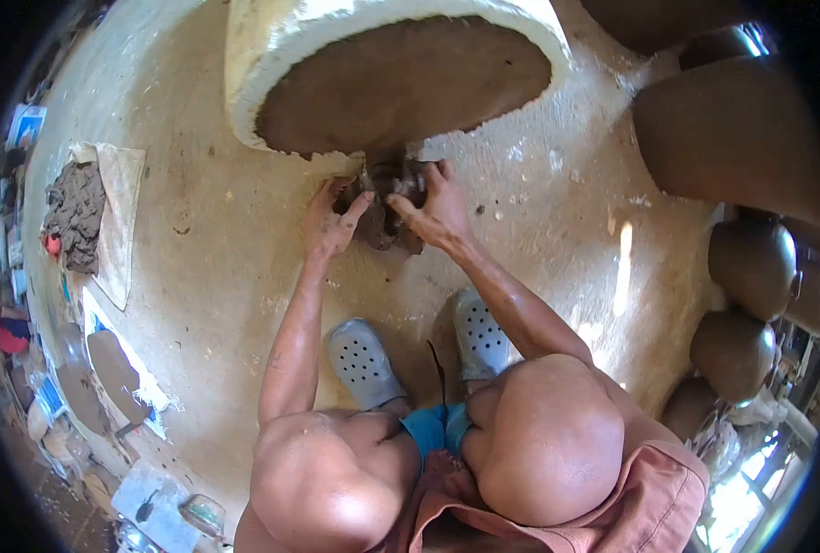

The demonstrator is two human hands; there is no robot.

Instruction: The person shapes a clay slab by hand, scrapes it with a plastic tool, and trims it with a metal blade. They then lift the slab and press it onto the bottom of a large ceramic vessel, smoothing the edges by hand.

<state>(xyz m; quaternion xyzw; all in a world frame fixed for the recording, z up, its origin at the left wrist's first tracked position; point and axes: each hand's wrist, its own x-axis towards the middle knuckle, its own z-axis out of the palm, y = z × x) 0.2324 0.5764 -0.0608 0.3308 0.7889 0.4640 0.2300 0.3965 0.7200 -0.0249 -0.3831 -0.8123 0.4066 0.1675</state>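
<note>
A large pale mould [244,92] filled with smooth brown clay [410,88] stands at the top of the view. Below its lower rim, dark brown clay [382,230] lies in a rough lump near the floor. My left hand [336,217] is at the left side of this lump, fingers curled around its edge and thumb pointing inward. On the other side, my right hand [436,205] grips the clay near the mould's rim, with its thumb towards the middle. The small parts between my thumbs are dark and partly hidden.
Wet clay [76,217] rests on a pale cloth [122,221] at the left. Large brown clay vessels [732,134] and rounded pots [751,267] line the right side. My feet, in grey clogs [364,362], are on the floor [216,276] below my hands.
</note>
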